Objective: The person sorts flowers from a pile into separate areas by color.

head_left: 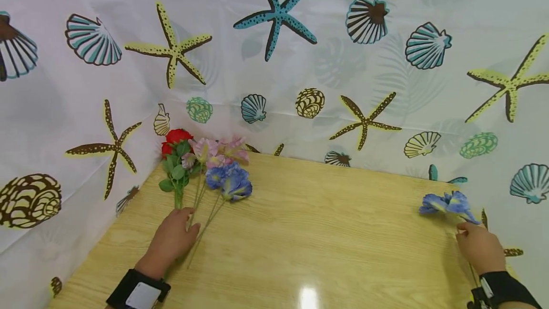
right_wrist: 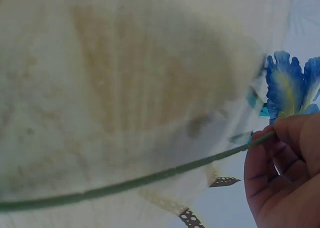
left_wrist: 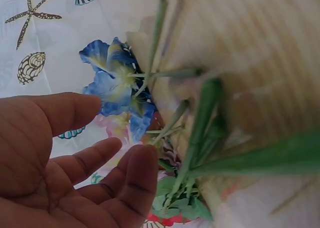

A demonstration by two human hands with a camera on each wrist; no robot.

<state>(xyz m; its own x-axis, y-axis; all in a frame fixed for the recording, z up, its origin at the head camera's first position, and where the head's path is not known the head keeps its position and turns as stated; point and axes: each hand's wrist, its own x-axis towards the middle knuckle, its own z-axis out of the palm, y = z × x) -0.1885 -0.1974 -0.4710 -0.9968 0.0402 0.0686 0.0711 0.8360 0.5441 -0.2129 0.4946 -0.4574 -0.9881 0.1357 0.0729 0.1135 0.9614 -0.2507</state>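
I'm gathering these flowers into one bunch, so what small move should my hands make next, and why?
Probably carry the blue flower leftward to the bunch. The right hand already pinches its stem at the table's far right edge, while the left hand rests on the other stems.

Your bench (head_left: pixel 326 232) is pale yellow wood grain. The curtain (head_left: pixel 300 85) behind it is white, printed with teal, yellow and brown starfish and shells. In your bunch (head_left: pixel 206 166) you have red roses, pink blooms, blue flowers touched with yellow, and green stems. Your single flower (head_left: pixel 448 203) is blue with a green stem. Both your wristbands (head_left: pixel 137 290) are black.
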